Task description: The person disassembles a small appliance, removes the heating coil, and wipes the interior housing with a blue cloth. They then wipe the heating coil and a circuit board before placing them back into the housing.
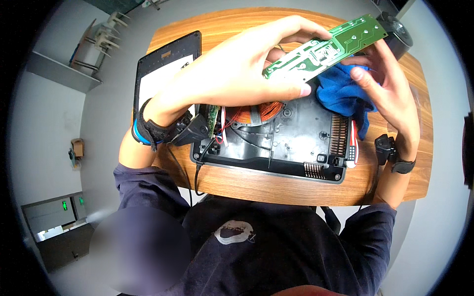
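Observation:
Above the table, my left hand [242,69] grips a long green circuit board [358,37] by its near left part, with the thumb along the lower edge and the fingers over the top. The board tilts up toward the right, its traces and solder points facing me. My right hand [395,93] is curled at the board's right end, holding a crumpled blue cloth [340,91]; some of its fingers are hidden behind the board. Beneath both hands lies an opened black induction cooker housing [296,148] with a copper coil [259,113] inside.
A black panel [170,47] with a white sheet lies at the table's far left. A black cord [197,180] leaves the housing's near left corner. Beside its right edge is a red-and-white item [353,148]. A dark rounded object [397,32] stands far right on the wooden table [256,185].

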A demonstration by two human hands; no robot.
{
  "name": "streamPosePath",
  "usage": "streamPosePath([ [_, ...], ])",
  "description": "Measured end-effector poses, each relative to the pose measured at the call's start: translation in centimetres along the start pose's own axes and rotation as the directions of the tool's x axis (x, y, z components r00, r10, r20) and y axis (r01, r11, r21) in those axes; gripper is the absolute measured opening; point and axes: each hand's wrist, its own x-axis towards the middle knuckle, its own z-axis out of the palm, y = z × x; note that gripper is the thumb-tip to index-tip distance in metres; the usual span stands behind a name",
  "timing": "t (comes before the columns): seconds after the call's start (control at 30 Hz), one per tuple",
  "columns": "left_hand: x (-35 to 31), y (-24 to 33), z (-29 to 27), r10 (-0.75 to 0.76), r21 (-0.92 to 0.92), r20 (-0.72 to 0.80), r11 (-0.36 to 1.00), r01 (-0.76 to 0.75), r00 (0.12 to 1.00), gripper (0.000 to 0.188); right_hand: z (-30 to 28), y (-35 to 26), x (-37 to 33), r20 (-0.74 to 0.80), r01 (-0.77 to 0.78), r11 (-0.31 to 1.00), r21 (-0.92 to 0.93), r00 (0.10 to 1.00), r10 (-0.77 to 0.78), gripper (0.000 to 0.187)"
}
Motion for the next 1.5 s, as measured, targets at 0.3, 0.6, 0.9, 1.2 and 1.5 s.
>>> streamPosePath([
  [0.3,-4.0,1.1,-2.3,-0.087,0.223,0.248,0.974,0.031,0.965,0.065,-0.2,-0.6,0.7,0.091,-0.143,0.956,0.255,0.988,0.124,0.032],
  [0.6,-9.0,-0.9,-7.7,0.08,0.197,0.183,0.973,-0.116,0.98,0.028,-1.0,-1.0,-0.9,-0.07,0.024,0.97,0.241,0.998,-0.008,0.037],
  [0.9,-11.2,-3.1,-7.8,-0.333,0.568,0.224,0.808,0.155,0.916,0.017,-0.8,-3.0,-1.0,-0.061,0.269,0.939,0.214,0.963,-0.263,0.025],
  [1.2,-10.9,-1.9,-8.1,-0.255,0.531,0.064,0.828,0.183,0.965,0.019,4.2,-7.9,-0.2,0.152,0.506,0.816,0.28,0.816,-0.558,0.019],
  [1.5,-11.9,-2.0,-8.3,-0.269,0.469,-0.005,0.85,0.24,0.963,0.019,10.1,-11.8,1.7,0.393,0.777,0.627,-0.059,0.595,-0.701,0.022],
])
